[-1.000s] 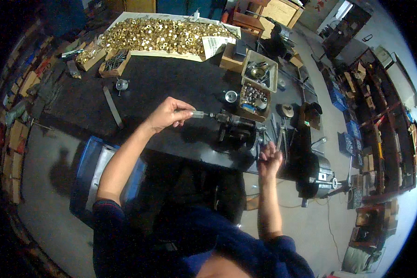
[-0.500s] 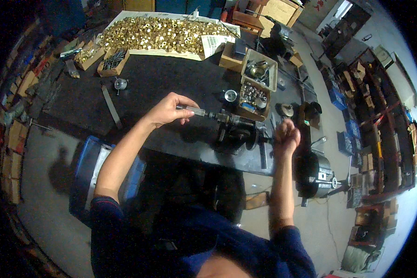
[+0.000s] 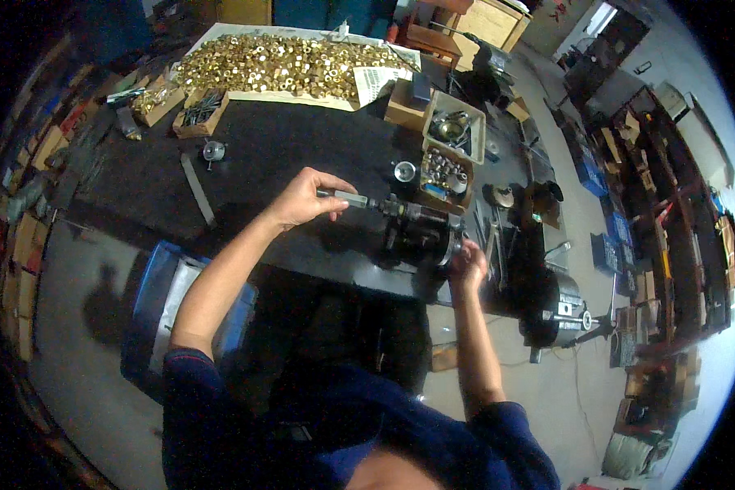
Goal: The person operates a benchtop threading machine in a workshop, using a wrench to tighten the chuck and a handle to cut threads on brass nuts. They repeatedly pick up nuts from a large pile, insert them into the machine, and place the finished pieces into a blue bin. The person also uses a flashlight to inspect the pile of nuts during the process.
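My left hand [image 3: 306, 198] pinches a short, light grey metal bar [image 3: 351, 198] between thumb and fingers. That piece lies in line with the narrow left end of a dark bench fixture [image 3: 420, 233], which has a cylindrical body. At the fixture's right end is my right hand [image 3: 469, 265], its fingers curled; what they grip there is hidden and slightly blurred. A small round metal part [image 3: 404, 171] stands on the bench just behind the fixture.
Many brass nuts [image 3: 278, 69] cover a paper sheet at the back. A box of small metal parts [image 3: 447, 175] and a cream tray [image 3: 479, 135] stand behind the fixture. A flat metal strip [image 3: 197, 189] lies left; a blue bin [image 3: 151, 294] stands below. Shelves [image 3: 670, 237] line the right.
My right hand has moved left and slightly down, closer to the fixture's end. My left hand stays at the bar, almost unmoved.
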Available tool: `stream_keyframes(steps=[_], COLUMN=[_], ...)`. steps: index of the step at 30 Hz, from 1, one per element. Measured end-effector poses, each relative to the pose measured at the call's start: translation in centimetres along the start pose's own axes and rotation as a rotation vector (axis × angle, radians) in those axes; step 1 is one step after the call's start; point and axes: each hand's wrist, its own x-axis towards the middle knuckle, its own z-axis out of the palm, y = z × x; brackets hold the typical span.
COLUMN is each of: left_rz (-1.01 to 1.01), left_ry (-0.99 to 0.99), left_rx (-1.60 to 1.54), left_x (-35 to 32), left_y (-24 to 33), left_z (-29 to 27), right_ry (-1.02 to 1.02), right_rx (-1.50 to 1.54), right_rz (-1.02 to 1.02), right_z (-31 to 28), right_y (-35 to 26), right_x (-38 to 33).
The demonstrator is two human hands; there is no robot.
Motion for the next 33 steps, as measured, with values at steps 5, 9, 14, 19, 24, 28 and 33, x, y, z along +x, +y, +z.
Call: stream_keyframes(steps=[5, 9, 14, 19, 24, 28, 33], left_rz=[0.049, -0.051, -0.045, -0.085, -0.146, -0.206, -0.082], left_ry=[0.002, 0.018, 0.047, 0.093, 0.076, 0.059, 0.083], left_rx=[0.170, 0.016, -0.140, -0.158, -0.226, -0.231, -0.325], left_x=[0.1, -0.1, -0.2, -0.1, -0.7, -0.3, -0.1], left_y=[1.3, 0.6, -0.2, -0.8, -0.4, -0.4, -1.6], left_z=[0.5, 0.6, 0.5, 0.1, 0.6, 1.2, 1.0], right_ry=[-0.173, -0.376, -0.129, -0.102, -0.129, -0.262, -0.262], right_rx=[0.039, 0.034, -0.854, -1.496, -1.821, -2.077, -2.008], right_rz=[-0.064, -0.128, -0.456, -0.362, -0.561, -0.473, -0.537], right_z=[0.5, 3.3, -3.9, -7.9, -5.0, -6.6, -6.3], right_y=[-4.3, -7.3, -9.6, -8.9, -7.3, -5.8, -5.7], right_x=[-3.5, -3.2, 0.3, -2.7, -1.8, 2.1, 3.8])
